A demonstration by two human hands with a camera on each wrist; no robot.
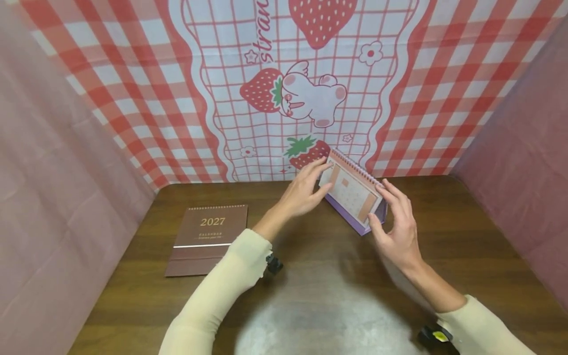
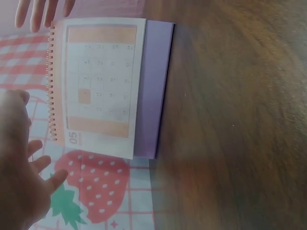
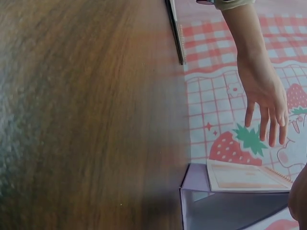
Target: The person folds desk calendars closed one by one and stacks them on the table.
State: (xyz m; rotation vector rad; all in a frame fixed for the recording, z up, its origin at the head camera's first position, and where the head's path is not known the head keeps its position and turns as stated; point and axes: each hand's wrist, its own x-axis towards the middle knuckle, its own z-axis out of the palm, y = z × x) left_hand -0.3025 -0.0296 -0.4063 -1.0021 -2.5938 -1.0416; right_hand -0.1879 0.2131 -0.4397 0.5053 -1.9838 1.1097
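A spiral-bound desk calendar (image 1: 352, 192) with a purple stand (image 1: 339, 211) is propped up like a tent at the back of the table, turned at an angle. Its page, marked 05, has a pale peach grid, clearer in the left wrist view on the calendar (image 2: 100, 86). My left hand (image 1: 302, 193) hovers by its left upper corner; the right wrist view shows this hand (image 3: 264, 91) with loose, straight fingers, apart from the page. Beside the right end is my right hand (image 1: 397, 229), fingers extended and thumb spread; whether it touches the calendar, I cannot tell.
A brown 2027 calendar (image 1: 208, 259) lies on the left of the wooden table (image 1: 301, 315). Behind stands a red-and-white strawberry cloth (image 1: 177, 123). Pink curtains (image 1: 57, 172) close off both sides. Small black devices (image 1: 274, 265) sit at the wrists.
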